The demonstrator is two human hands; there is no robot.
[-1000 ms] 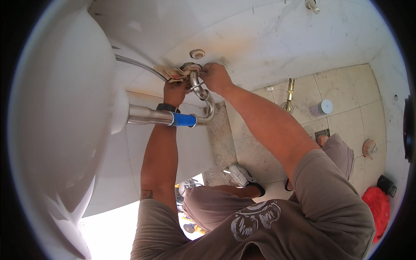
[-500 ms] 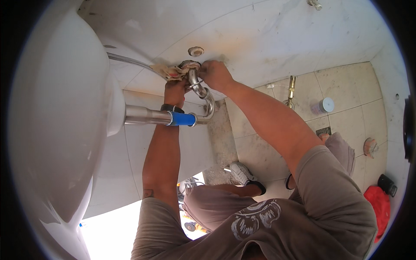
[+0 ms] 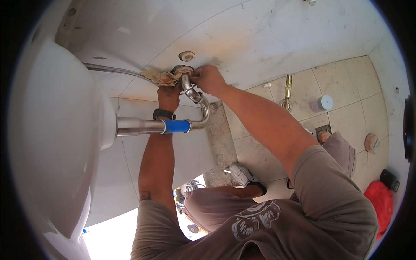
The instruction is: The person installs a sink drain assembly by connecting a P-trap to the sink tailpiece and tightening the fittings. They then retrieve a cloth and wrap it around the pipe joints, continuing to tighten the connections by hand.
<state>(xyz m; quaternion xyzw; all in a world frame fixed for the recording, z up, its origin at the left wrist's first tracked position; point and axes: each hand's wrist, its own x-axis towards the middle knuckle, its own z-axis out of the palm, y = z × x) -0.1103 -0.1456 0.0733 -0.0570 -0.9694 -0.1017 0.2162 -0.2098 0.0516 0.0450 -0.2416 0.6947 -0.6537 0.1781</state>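
Note:
A shiny metal drain pipe point(image 3: 206, 113) runs from the white basin, through a bend, up to the wall. Where it meets the wall, a ragged pinkish-brown collar of material point(image 3: 182, 69) surrounds it. My left hand point(image 3: 168, 96) is closed beneath a crumpled beige rag point(image 3: 164, 79) with a red patch, left of the pipe; its fingertips are hidden. On the pipe's right side, my right hand point(image 3: 209, 80) has its fingers bent and pinched against the collar. What lies between those fingers is too small to make out.
The white basin point(image 3: 65, 125) fills the left side. A blue sleeve point(image 3: 177, 126) wraps the pipe above my left forearm. A grey hose point(image 3: 115, 69) reaches the rag. Another wall hole point(image 3: 187, 56) sits above. Right: brass valve point(image 3: 288, 88), white-lidded can point(image 3: 326, 102), red cloth point(image 3: 378, 208).
The view has shifted, so the basin, pipe and both hands appear slightly further left and lower. Both hands stay at the pipe's wall end, with the right fingers still pinched there.

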